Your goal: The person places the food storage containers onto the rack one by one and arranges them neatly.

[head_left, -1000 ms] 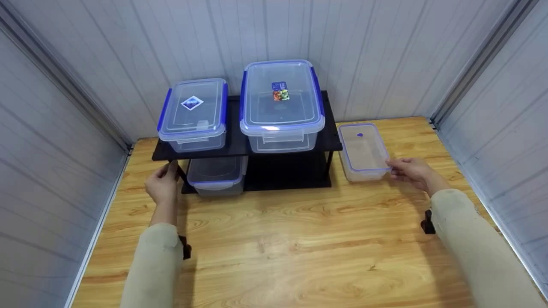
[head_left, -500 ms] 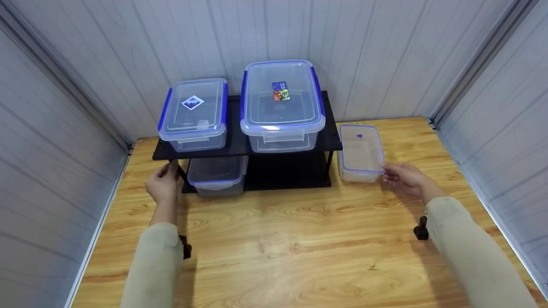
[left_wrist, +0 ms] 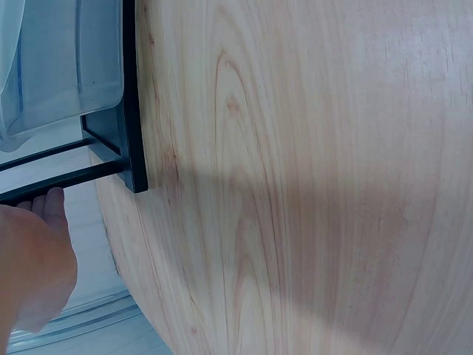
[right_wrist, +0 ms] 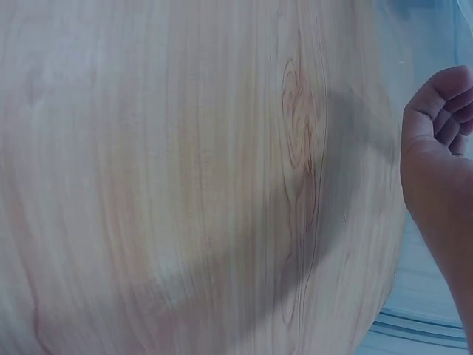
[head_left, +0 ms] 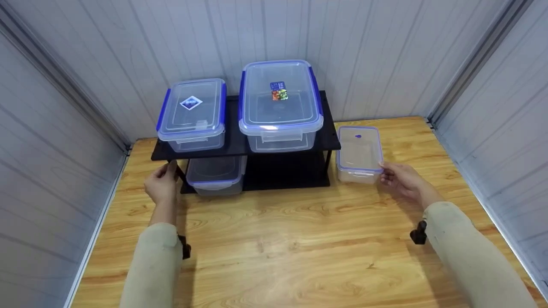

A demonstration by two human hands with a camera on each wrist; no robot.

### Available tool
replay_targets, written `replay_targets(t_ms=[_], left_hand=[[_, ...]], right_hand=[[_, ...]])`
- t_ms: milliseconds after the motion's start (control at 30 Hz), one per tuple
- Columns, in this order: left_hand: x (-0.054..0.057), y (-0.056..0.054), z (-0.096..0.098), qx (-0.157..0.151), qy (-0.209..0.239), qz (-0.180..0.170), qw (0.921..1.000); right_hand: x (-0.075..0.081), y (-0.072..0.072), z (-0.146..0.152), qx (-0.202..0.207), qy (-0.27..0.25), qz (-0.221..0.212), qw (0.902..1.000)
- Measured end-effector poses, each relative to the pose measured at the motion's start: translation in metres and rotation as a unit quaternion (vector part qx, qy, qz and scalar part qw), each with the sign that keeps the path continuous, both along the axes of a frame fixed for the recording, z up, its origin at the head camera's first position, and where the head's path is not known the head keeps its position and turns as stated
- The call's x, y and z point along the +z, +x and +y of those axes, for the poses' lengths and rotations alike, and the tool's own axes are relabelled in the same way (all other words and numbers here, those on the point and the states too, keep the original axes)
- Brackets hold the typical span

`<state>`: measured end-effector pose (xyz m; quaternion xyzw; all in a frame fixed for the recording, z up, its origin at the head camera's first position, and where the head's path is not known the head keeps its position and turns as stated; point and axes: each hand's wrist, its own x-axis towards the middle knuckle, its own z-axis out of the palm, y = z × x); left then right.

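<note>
At the front left corner of a black two-tier rack (head_left: 237, 147), my left hand (head_left: 162, 183) grips the upright post just below the top shelf. The left wrist view has its fingertips (left_wrist: 53, 200) against that black post (left_wrist: 63, 180). On the table right of the rack lies a clear plastic food container (head_left: 359, 149) with a blue-edged lid and a small blue mark. My right hand (head_left: 402, 179) pinches its front right corner, fingers curled below the rim. In the right wrist view my right hand (right_wrist: 440, 137) appears at the right edge, and its grip is mostly out of frame.
Two blue-clipped lidded containers, a smaller one (head_left: 192, 115) and a larger one (head_left: 280, 111), stand on the rack's top shelf. Another lidded container (head_left: 216, 175) sits on the lower shelf at left. Wood-grain table (head_left: 278, 248) lies in front; pale panel walls (head_left: 385, 55) enclose three sides.
My right hand has moved left and slightly toward me, turning the container straighter and bringing its front end closer to the rack. My left hand has stayed at the post.
</note>
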<state>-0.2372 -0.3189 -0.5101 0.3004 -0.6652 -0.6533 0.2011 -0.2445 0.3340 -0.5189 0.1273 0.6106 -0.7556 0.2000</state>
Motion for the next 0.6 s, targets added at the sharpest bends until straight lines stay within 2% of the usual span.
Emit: replay_targets(t_ms=[267,433,600], left_hand=[[0.001,0.001,0.000,0.001,-0.012,0.000,0.9999],[0.001,0.001,0.001,0.004,-0.003,0.007,1.0000],[0.002,0.000,0.001,0.007,0.012,0.014,0.9998]], right_hand=[[0.004,0.012,0.008,0.002,-0.010,0.021,0.9997],[0.007,0.025,0.013,-0.006,-0.034,0.035,0.9988],[0.009,0.041,0.018,-0.003,-0.029,0.048,0.9984]])
